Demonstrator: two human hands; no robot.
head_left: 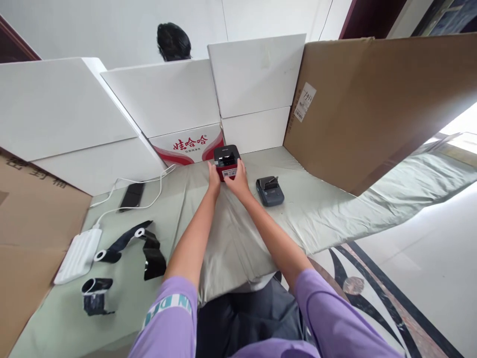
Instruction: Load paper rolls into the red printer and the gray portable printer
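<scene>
A small red and black label printer [225,160] stands on the pale green cloth [320,209] at the far middle. My left hand [213,180] presses against its left side with fingers closed on it. My right hand [238,180] holds its front right side, fingers wrapped round the lower edge by a white label. A second, dark grey printer [270,191] sits just right of my right hand, untouched.
Left on the cloth lie a black phone [131,196], a white power bank [77,255] with a white cable [149,189], and black ribbon rolls [138,245]. White foam boxes [164,97] and a brown cardboard sheet [376,109] wall the back. Another person's head [173,42] shows behind them.
</scene>
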